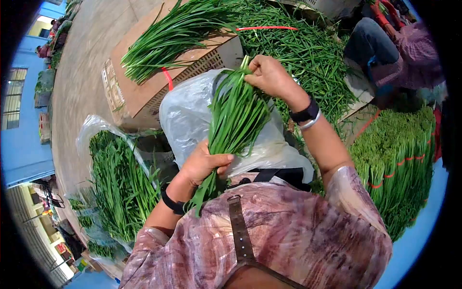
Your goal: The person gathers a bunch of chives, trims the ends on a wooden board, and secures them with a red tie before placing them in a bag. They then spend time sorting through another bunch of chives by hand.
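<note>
A bunch of garlic chives (239, 115) lies slantwise over my lap, its pale stem ends at the top and its leaf tips toward my chest. My left hand (202, 163) is closed around the leafy lower part, thumb across the front. Near the stem ends, my right hand (272, 77) is closed in a pinch on the same bunch. Under the bunch, a translucent plastic sheet (185, 108) covers my lap. Just beyond it, a larger pile of chives (166, 45) rests on a cardboard-topped crate (137, 98).
Loose greens (303, 62) are heaped ahead to the right. Plastic-wrapped chives (118, 183) stand at my left. Bundles with budded tips and red bands (392, 164) stack at my right. Another person (414, 58) sits at the upper right. A red strap (167, 78) hangs over the crate edge.
</note>
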